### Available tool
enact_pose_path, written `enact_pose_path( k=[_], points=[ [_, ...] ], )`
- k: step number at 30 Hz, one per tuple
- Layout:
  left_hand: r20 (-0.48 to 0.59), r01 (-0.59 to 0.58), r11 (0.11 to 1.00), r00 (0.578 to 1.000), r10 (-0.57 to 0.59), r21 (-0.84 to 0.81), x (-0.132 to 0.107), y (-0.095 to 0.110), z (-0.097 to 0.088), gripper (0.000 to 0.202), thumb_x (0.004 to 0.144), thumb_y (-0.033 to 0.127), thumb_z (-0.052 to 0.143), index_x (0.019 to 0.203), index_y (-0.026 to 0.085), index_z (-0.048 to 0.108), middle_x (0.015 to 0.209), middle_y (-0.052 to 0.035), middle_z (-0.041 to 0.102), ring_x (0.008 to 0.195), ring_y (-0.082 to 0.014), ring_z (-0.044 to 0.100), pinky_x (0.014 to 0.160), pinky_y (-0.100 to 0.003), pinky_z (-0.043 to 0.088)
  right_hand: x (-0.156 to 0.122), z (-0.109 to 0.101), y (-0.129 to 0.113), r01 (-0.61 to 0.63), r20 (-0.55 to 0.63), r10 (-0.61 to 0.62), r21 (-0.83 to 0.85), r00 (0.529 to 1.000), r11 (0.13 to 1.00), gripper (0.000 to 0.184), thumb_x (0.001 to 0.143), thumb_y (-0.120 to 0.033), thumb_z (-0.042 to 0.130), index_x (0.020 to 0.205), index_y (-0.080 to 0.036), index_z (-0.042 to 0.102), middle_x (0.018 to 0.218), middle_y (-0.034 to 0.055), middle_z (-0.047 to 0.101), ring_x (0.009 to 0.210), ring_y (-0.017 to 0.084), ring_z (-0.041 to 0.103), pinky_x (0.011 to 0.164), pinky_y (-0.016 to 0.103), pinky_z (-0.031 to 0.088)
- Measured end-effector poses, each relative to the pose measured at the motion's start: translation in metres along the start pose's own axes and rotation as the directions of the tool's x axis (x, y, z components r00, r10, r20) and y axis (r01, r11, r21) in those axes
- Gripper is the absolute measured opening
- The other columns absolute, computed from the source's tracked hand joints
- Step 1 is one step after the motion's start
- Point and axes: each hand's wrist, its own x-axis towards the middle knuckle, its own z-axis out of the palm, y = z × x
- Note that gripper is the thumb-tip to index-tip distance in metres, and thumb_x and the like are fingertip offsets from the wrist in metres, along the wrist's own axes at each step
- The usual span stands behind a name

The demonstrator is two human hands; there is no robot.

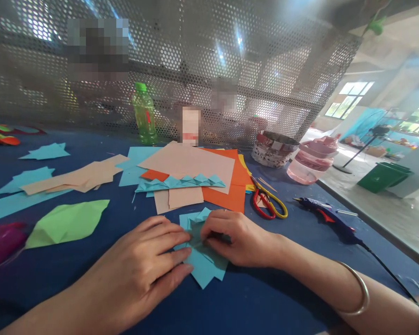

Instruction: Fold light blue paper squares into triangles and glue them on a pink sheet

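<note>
A folded light-blue paper piece [203, 265] lies on the dark blue table [265, 298] right in front of me. My left hand [143, 267] rests on its left side, fingers stretched out and pressing its edge flat. My right hand [237, 239] is curled over the piece's upper middle, fingertips pinched on a fold. A silver bangle [359, 291] circles my right wrist.
Behind lie orange and beige sheets [195, 163], a zigzag-folded blue strip [178, 183], scissors [268, 202], a blue glue gun [330, 218], a green folded paper [64, 223], a green bottle [144, 114], a bowl [274, 149] and a pink container [312, 160]. A perforated metal screen [195, 70] backs the table.
</note>
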Motion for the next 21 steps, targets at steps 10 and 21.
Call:
enact_pose_path(
  k=[10, 21],
  points=[
    [0.069, -0.135, 0.986, 0.989, 0.129, 0.094, 0.0001, -0.0089, -0.0032, 0.021, 0.104, 0.027, 0.055, 0.107, 0.025, 0.076, 0.112, -0.0025, 0.079, 0.106, -0.0204, 0.071, 0.097, -0.038, 0.055, -0.0008, -0.0053, 0.0019, 0.057, 0.059, -0.055, -0.027, 0.997, 0.998, 0.020, 0.090, 0.000, 0.056, 0.093, -0.016, 0.068, 0.094, 0.0072, 0.068, 0.088, 0.017, 0.065, 0.081, 0.027, 0.055],
    [0.035, -0.098, 0.993, 0.995, 0.096, 0.065, 0.0008, -0.0094, -0.0037, 0.019, 0.101, 0.029, 0.061, 0.108, 0.026, 0.078, 0.110, -0.0017, 0.079, 0.106, -0.0205, 0.072, 0.097, -0.035, 0.057, -0.0011, -0.0062, 0.0051, 0.118, 0.099, -0.111, -0.068, 0.989, 0.991, 0.025, 0.090, 0.003, 0.051, 0.092, -0.016, 0.067, 0.095, 0.0081, 0.069, 0.089, 0.018, 0.066, 0.081, 0.028, 0.056]
  ],
)
